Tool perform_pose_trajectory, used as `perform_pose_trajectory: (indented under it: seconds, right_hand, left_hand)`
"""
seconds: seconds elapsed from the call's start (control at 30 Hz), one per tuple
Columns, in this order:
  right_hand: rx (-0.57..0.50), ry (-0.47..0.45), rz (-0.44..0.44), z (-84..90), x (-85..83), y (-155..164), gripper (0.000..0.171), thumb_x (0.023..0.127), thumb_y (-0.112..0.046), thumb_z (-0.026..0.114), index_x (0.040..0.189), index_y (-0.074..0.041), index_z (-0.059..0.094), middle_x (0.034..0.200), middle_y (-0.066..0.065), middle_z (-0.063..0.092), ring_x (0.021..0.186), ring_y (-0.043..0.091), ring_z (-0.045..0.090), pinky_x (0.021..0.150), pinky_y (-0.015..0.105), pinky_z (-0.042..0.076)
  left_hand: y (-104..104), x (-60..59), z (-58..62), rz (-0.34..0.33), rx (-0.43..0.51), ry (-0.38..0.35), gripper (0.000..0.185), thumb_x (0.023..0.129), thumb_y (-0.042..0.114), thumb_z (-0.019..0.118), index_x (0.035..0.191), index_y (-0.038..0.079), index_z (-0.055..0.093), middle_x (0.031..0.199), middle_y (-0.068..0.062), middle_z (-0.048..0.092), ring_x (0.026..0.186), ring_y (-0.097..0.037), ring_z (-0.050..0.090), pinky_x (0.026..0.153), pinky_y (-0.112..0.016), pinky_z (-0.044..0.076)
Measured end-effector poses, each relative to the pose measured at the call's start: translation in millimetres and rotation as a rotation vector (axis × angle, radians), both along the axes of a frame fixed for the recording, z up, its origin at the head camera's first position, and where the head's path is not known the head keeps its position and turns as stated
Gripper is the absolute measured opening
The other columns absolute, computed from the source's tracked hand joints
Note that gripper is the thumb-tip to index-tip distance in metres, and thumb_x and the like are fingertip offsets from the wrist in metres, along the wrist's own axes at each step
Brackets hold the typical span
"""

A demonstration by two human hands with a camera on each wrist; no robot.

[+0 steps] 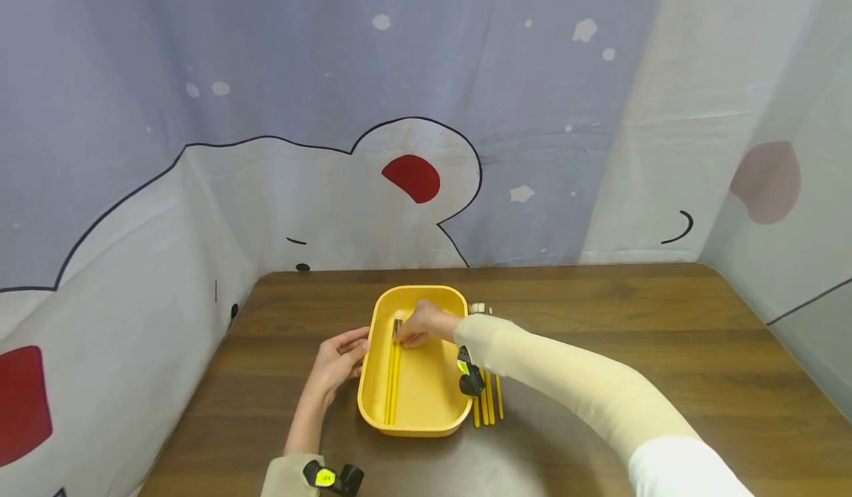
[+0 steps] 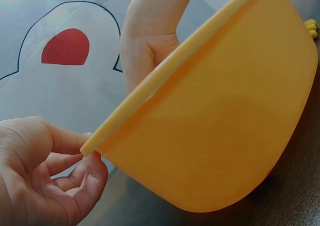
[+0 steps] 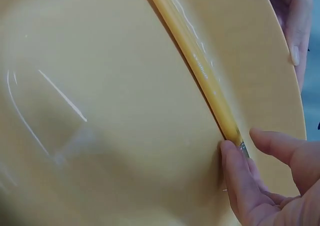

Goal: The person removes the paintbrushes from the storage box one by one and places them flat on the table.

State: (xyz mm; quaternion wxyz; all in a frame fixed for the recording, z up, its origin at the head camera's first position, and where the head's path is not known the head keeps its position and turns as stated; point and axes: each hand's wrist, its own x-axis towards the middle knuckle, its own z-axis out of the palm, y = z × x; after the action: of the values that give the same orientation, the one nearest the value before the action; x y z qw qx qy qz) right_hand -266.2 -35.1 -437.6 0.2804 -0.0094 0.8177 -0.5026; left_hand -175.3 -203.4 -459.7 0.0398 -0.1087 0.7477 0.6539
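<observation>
A yellow rectangular tray (image 1: 426, 401) with raised sides sits on the wooden table. My left hand (image 1: 338, 362) pinches its left rim between thumb and fingers, as the left wrist view shows up close (image 2: 50, 171). Inside, two paintbrushes (image 1: 392, 386) with yellow handles lie side by side along the left wall, bristle ends away from me. My right hand (image 1: 421, 325) reaches into the tray at their metal collars. In the right wrist view, its fingertips (image 3: 229, 148) touch the paintbrush (image 3: 200, 68) near the collar, while the thumb stands apart on the other side.
Several more yellow-handled paintbrushes (image 1: 488, 401) lie on the table right of the tray, partly hidden under my right forearm. The wooden table (image 1: 599, 305) extends to both sides. A patterned curtain (image 1: 333, 201) hangs behind its far edge.
</observation>
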Motion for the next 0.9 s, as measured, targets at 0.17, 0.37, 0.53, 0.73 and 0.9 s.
perform_pose_trajectory:
  seconds: [0.17, 0.37, 0.53, 0.73, 0.9]
  right_hand:
    - [-0.015, -0.004, 0.008, 0.3, 0.3, 0.9, 0.008, 0.076, 0.003, 0.075, 0.076, 0.009, 0.069, 0.075, 0.019, 0.071, 0.060, 0.020, 0.068, 0.076, 0.034, 0.059]
    - [0.015, 0.027, 0.018, 3.9, 3.4, -0.6, 0.012, 0.076, 0.003, 0.076, 0.082, 0.012, 0.071, 0.089, 0.024, 0.072, 0.074, 0.027, 0.072, 0.078, 0.036, 0.058]
    - [0.066, 0.058, 0.023, 6.4, 8.0, -4.5, 0.014, 0.076, 0.004, 0.075, 0.085, 0.012, 0.068, 0.093, 0.025, 0.072, 0.083, 0.030, 0.072, 0.079, 0.036, 0.058]
    - [0.123, 0.069, 0.004, 4.8, 9.5, -7.3, 0.014, 0.074, 0.002, 0.077, 0.080, 0.009, 0.066, 0.087, 0.023, 0.073, 0.080, 0.029, 0.073, 0.074, 0.035, 0.058]
    - [0.138, 0.067, 0.003, 1.8, 8.3, -7.7, 0.013, 0.072, 0.002, 0.078, 0.078, 0.009, 0.069, 0.083, 0.022, 0.073, 0.076, 0.028, 0.073, 0.071, 0.033, 0.059]
  left_hand:
    - [0.8, 0.2, 0.4, 0.000, -0.004, 0.003, 0.037, 0.096, 0.005, 0.055, 0.132, -0.001, 0.055, 0.117, -0.023, 0.061, 0.076, -0.011, 0.059, 0.059, -0.019, 0.051]
    - [1.3, -0.6, 1.2, 0.000, -0.002, 0.004, 0.037, 0.095, 0.005, 0.056, 0.132, -0.001, 0.055, 0.117, -0.023, 0.061, 0.077, -0.012, 0.060, 0.060, -0.019, 0.051]
    - [1.2, -0.7, 1.8, 0.000, 0.001, -0.003, 0.037, 0.096, 0.005, 0.056, 0.132, 0.000, 0.055, 0.116, -0.022, 0.061, 0.078, -0.012, 0.060, 0.062, -0.021, 0.052]
    - [0.5, 0.0, 1.8, -0.007, -0.001, -0.011, 0.038, 0.096, 0.007, 0.056, 0.133, 0.000, 0.054, 0.118, -0.022, 0.061, 0.078, -0.012, 0.060, 0.062, -0.021, 0.052]
    - [-0.3, -0.7, -0.2, -0.007, -0.001, -0.010, 0.038, 0.096, 0.007, 0.056, 0.133, 0.000, 0.054, 0.117, -0.022, 0.061, 0.078, -0.012, 0.061, 0.061, -0.021, 0.052]
